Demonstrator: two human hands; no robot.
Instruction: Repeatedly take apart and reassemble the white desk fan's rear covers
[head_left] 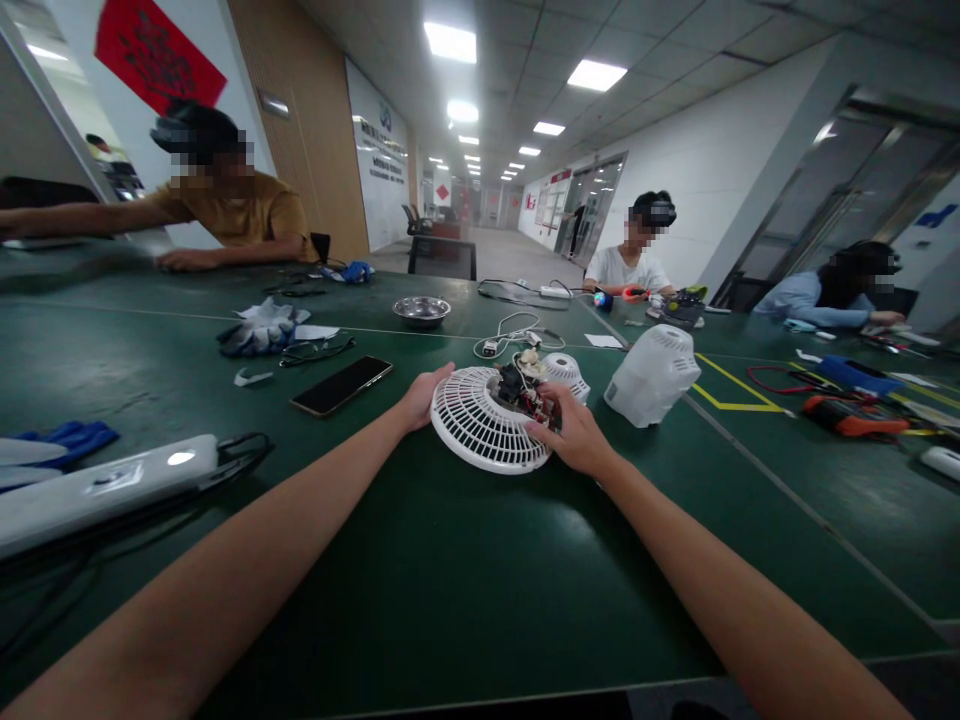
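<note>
A round white fan grille is held tilted over the green table, with a dark motor and loose wires at its centre. My left hand grips the grille's left rim, thumb on top. On the other side my right hand is closed around the motor and wires, its thumb lying over the grille's slats. Right behind these parts sits a small white vented cover. A larger white plastic housing stands to the right, apart from my hand.
A phone and gloves lie left, with a white power strip nearer. Beyond are a metal bowl and a coiled white cable. An orange multimeter rests at right. Several people sit around the table.
</note>
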